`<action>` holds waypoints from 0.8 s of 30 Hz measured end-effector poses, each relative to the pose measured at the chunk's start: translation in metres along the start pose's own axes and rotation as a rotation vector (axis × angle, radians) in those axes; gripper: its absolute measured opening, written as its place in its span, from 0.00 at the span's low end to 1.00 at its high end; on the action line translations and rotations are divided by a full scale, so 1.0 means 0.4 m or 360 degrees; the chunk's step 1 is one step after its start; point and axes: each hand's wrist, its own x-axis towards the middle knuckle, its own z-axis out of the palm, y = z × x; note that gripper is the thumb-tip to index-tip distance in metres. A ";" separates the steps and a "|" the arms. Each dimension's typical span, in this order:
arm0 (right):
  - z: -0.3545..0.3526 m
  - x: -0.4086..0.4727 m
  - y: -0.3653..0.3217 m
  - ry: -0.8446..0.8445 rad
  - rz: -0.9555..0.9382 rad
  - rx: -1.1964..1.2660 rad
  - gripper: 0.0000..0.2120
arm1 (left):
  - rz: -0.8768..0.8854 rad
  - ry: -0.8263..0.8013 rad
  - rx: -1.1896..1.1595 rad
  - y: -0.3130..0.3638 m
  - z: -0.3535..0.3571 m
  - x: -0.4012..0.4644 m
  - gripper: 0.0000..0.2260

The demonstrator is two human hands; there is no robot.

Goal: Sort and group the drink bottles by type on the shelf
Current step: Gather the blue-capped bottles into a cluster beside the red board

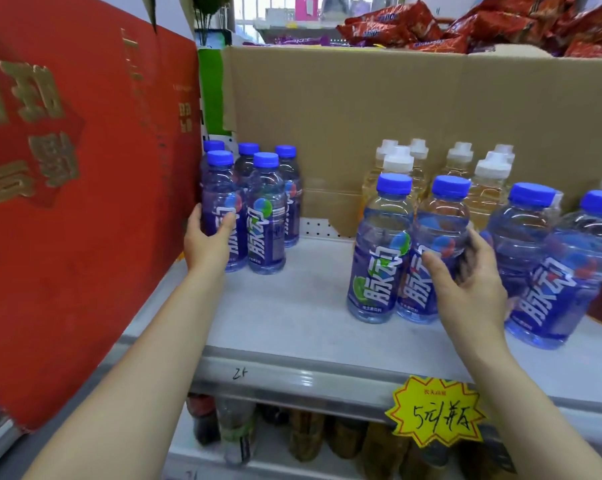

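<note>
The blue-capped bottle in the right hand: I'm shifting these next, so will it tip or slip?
The blue-capped bottle looks full, so probably heavy for its size. Tall and narrow, it may tip if pushed high. Its smooth plastic could slip, though the right hand wraps it.

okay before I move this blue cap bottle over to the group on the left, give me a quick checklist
1. Right hand grips the blue-cap bottle: ok.
2. Left hand steadies the front-left bottle of the left group: ok.
3. Bare shelf between the groups for the path: ok.
4. Neighbouring green-label bottle touches the gripped one and may tip: not ok.
5. Yellow white-cap bottles behind stay apart: ok.
6. Same flavour as the left group: cannot tell.
</note>
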 end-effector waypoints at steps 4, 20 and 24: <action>-0.004 -0.004 0.003 -0.0021 -0.0002 0.0059 0.32 | -0.0072 -0.0057 -0.0252 -0.007 0.003 0.018 0.23; 0.011 -0.016 0.007 0.0041 0.0160 0.0306 0.31 | -0.0058 -0.0146 -0.0031 -0.030 0.006 0.114 0.23; 0.013 -0.017 0.010 0.0031 0.0145 0.0270 0.31 | -0.0130 -0.0163 0.0027 -0.039 0.003 0.139 0.26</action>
